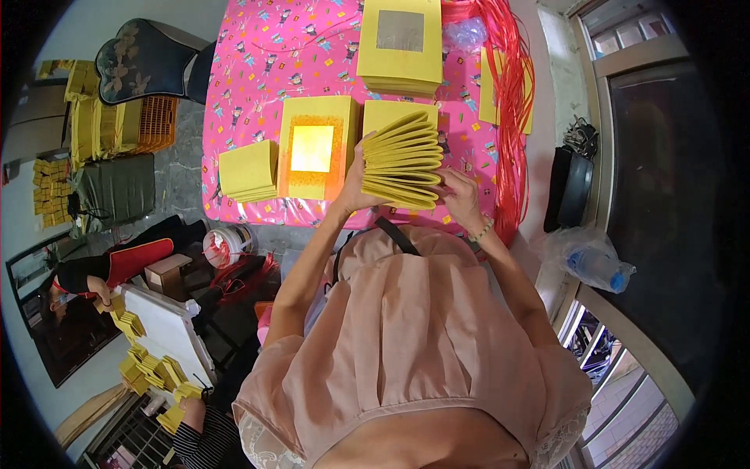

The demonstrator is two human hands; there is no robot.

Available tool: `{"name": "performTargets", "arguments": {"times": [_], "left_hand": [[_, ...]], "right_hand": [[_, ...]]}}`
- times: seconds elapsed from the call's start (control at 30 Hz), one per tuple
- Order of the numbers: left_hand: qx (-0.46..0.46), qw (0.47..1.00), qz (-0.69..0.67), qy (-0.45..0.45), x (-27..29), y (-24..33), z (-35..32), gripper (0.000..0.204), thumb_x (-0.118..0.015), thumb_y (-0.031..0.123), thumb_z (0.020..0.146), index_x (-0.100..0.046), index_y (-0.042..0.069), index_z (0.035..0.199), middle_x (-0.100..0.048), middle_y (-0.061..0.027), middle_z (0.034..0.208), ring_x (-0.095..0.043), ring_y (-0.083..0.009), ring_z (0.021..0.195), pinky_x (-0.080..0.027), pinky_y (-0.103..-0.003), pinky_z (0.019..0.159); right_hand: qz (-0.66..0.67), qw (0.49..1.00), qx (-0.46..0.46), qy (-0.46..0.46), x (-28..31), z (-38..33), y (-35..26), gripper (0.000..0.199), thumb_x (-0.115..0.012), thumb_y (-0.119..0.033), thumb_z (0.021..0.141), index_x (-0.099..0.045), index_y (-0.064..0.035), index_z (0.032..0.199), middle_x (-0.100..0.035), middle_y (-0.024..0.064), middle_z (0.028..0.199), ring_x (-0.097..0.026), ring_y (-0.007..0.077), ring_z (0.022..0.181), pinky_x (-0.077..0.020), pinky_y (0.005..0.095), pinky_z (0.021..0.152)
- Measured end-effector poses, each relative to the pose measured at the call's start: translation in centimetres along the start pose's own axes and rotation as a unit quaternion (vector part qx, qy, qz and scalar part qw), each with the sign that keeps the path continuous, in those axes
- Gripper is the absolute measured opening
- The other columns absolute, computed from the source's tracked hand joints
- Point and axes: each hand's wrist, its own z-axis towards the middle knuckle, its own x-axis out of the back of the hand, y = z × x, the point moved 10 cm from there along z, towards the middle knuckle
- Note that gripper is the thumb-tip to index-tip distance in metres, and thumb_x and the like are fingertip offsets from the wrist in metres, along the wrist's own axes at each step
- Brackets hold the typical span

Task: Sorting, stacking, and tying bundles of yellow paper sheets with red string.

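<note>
A thick bundle of folded yellow paper sheets point(402, 162) is raised over the near edge of the pink table, its looped folds fanned out. Along the bundle's left side my left hand point(355, 186) is wrapped round it. My right hand point(459, 195) is at its lower right edge, fingers bent against the paper; the fingertips are partly hidden. Just left lies a yellow paper stack with an orange and shiny gold square point(312, 148). Behind the bundle is another yellow stack point(383, 112). A smaller folded yellow stack point(248, 172) sits at the table's left.
A tall yellow stack with a silver square point(400, 31) stands at the back of the patterned pink table point(242, 86). Red strings point(512, 117) hang down its right side. At left are a chair point(148, 62), a white bucket point(226, 244) and other people at a white table point(168, 328).
</note>
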Motion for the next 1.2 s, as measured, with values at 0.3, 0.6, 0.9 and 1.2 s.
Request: {"name": "performTargets", "arguments": {"times": [0.3, 0.6, 0.9, 1.2], "left_hand": [[-0.01, 0.999, 0.044, -0.002, -0.2, 0.1, 0.3, 0.118, -0.092, 0.034, 0.054, -0.02, 0.001, 0.142, -0.045, -0.0164, 0.133, -0.047, -0.0273, 0.123, -0.038, -0.039, 0.105], [0.06, 0.995, -0.072, 0.016, -0.4, -1.2, 0.7, 0.106, -0.091, 0.029, 0.058, -0.028, 0.0, 0.137, -0.052, -0.0137, 0.125, -0.053, -0.0237, 0.115, -0.043, -0.036, 0.1], [0.175, 0.961, -0.213, 0.019, 1.0, 0.6, 3.7, 0.081, -0.089, 0.028, 0.065, -0.046, 0.002, 0.129, -0.06, -0.0116, 0.119, -0.059, -0.0211, 0.109, -0.048, -0.035, 0.093], [0.437, 0.873, -0.215, 0.041, -2.0, -7.1, 0.6, 0.058, -0.077, 0.028, 0.081, -0.053, -0.004, 0.124, -0.064, -0.0142, 0.113, -0.066, -0.0202, 0.095, -0.057, -0.032, 0.076]], "right_hand": [[0.162, 0.979, -0.112, 0.053, -0.4, -2.2, 2.9, 0.022, -0.07, -0.004, 0.084, -0.064, 0.001, 0.105, -0.068, 0.0107, 0.086, -0.069, 0.0185, 0.081, -0.0545, 0.0331, 0.071], [0.074, 0.995, -0.066, -0.015, -1.3, -0.4, 1.7, 0.092, -0.085, -0.024, 0.069, -0.03, -0.0001, 0.138, -0.042, 0.0185, 0.13, -0.049, 0.0294, 0.122, -0.0486, 0.0388, 0.096], [0.14, 0.988, -0.035, -0.052, -1.4, 3.1, 0.9, 0.107, -0.083, -0.033, 0.072, -0.015, -0.0008, 0.148, -0.026, 0.0197, 0.147, -0.031, 0.0322, 0.135, -0.0336, 0.0437, 0.109], [0.273, 0.917, -0.285, -0.06, -4.7, 1.6, 6.3, 0.086, -0.075, -0.033, 0.081, -0.025, 0.0031, 0.141, -0.048, 0.0211, 0.132, -0.053, 0.0283, 0.118, -0.0452, 0.0407, 0.098]]}}
